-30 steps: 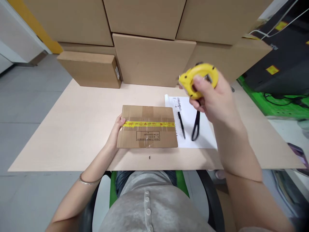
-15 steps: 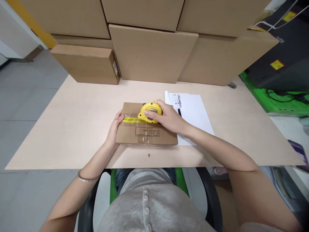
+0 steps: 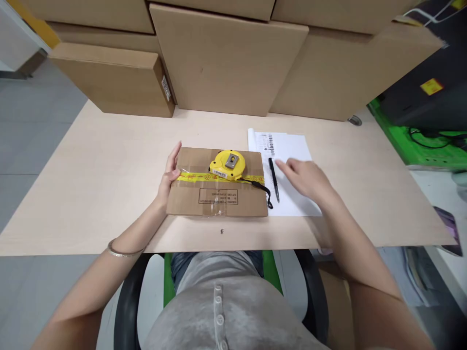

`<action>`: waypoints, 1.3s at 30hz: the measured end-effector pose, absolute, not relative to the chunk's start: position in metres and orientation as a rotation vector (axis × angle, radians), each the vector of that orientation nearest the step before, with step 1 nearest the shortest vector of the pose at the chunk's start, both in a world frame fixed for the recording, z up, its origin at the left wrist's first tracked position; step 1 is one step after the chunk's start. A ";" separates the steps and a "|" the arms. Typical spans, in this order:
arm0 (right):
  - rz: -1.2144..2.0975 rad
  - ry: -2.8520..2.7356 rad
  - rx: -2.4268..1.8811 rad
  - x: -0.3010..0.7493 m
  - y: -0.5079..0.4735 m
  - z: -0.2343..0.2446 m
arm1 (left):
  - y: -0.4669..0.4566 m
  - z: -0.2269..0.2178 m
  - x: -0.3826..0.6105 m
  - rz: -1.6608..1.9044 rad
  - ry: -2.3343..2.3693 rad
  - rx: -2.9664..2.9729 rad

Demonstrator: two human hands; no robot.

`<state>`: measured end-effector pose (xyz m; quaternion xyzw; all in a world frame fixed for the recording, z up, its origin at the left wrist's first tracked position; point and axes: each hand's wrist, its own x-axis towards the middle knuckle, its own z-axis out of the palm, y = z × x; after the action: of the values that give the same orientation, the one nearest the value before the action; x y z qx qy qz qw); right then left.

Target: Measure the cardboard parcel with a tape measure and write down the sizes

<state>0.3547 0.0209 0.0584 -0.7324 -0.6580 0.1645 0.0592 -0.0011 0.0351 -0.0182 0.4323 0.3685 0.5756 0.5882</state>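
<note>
A small taped cardboard box (image 3: 217,206) lies on the table in front of me. My left hand (image 3: 170,177) grips its left side, the thumb at the top edge. On top of the box rests a yellow tape measure (image 3: 228,165), metal clip facing up, its black wrist strap (image 3: 260,186) trailing over the box's right edge. To the right, my right hand (image 3: 304,177) hovers above white paper (image 3: 292,146), holding nothing, forefinger extended and the other fingers partly curled. A black pen (image 3: 274,180) lies on the paper, just left of its fingertips.
Large cardboard boxes (image 3: 226,63) stand stacked along the table's back edge. A smaller carton (image 3: 113,82) sits at the back left. On the right are a dark machine (image 3: 412,102), a green surface (image 3: 397,136) with black cables, and a phone (image 3: 448,226).
My right hand has let go of the tape measure, leaving it on the box, and moved right over the paper. My left hand stays on the box. The view has tilted down slightly.
</note>
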 end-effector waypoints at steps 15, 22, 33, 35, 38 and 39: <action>1.198 -1.733 -1.746 0.396 -0.005 0.000 | 0.051 -0.026 -0.018 1.291 0.846 1.221; 1.324 -1.503 -1.535 0.393 -0.013 -0.028 | 0.052 -0.023 -0.023 1.263 0.920 1.266; 1.355 -1.501 -1.513 0.393 -0.013 -0.025 | 0.055 -0.027 -0.029 1.230 0.984 1.482; 1.351 -1.502 -1.516 0.393 -0.013 -0.024 | 0.055 -0.027 -0.029 1.230 0.991 1.478; 1.341 -1.499 -1.527 0.391 -0.013 -0.022 | 0.054 -0.026 -0.027 1.246 0.998 1.413; 1.341 -1.497 -1.531 0.391 -0.013 -0.021 | 0.053 -0.025 -0.026 1.253 0.997 1.384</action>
<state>0.3906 -0.0130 -0.0214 -0.5774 -0.5648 0.5058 0.3029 -0.0262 0.0533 -0.0253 0.5697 0.4106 0.5159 0.4905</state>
